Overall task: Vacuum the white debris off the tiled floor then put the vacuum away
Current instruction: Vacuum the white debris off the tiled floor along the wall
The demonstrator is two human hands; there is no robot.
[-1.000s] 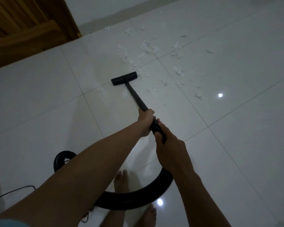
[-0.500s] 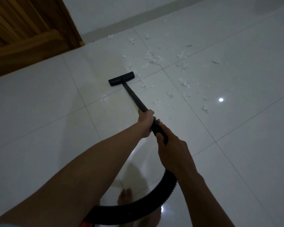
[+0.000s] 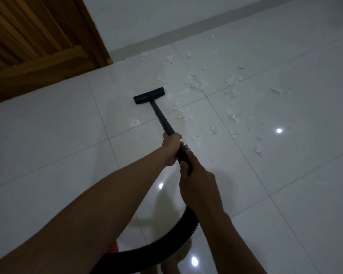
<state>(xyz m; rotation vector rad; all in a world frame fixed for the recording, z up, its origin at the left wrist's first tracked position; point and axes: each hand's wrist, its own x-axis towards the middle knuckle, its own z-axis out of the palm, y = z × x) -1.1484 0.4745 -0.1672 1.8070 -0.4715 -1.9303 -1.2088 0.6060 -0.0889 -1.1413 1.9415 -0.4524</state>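
Note:
A black vacuum wand [image 3: 161, 118] runs from my hands to a flat black floor nozzle [image 3: 149, 95] resting on the white tiled floor [image 3: 48, 155]. My left hand [image 3: 171, 148] grips the wand higher up; my right hand [image 3: 195, 178] grips it just behind, where the ribbed black hose [image 3: 178, 237] begins. White debris [image 3: 196, 84] lies scattered to the right of and beyond the nozzle, with more scraps [image 3: 233, 116] spread toward the right. The hose curves down under my right arm to the bottom edge.
A wooden door and frame [image 3: 38, 50] stand at the upper left. A white wall with a grey skirting strip [image 3: 186, 34] borders the floor behind the debris. A small red part [image 3: 113, 249] shows beside my left forearm. Bright light spots reflect on the tiles.
The nozzle has slid forward, away from me, toward the wall and the debris. Both hands keep the same grip. My view has tilted up, and my feet and the vacuum's wheel have left the frame.

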